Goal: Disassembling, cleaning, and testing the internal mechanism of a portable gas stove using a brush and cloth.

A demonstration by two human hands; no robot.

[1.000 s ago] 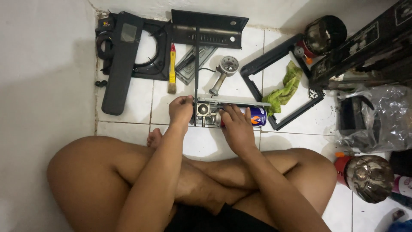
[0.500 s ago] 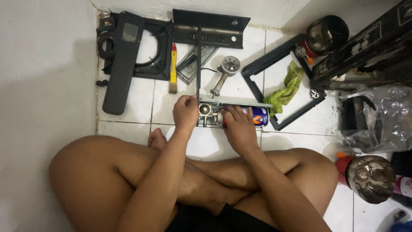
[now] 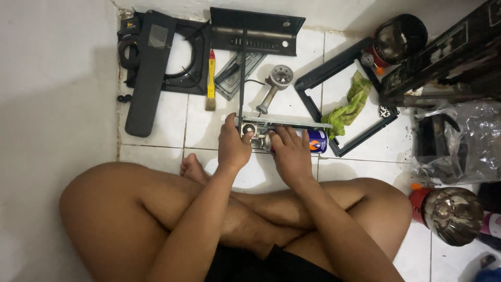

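I sit cross-legged on a white tiled floor. My left hand [image 3: 233, 143] grips the left end of a small metal valve assembly [image 3: 255, 137] with a round knob face. My right hand [image 3: 290, 152] lies over a blue gas canister [image 3: 316, 141] that rests on its side against the assembly. A thin grey metal strip [image 3: 305, 124] runs along the top of the assembly, and a dark rod [image 3: 241, 78] stands up from it toward the far wall.
Black stove parts lie around: a top plate [image 3: 182, 57], a long black panel [image 3: 147, 73], an angled bracket [image 3: 255, 30], a rectangular frame [image 3: 318, 96] with a green rag [image 3: 349, 104]. A yellow-handled brush [image 3: 211, 78], a burner head [image 3: 279, 78], lamps and a plastic bag sit nearby.
Both hands stay on the valve assembly and canister; the fingers have shifted slightly on them. Nothing else has moved.
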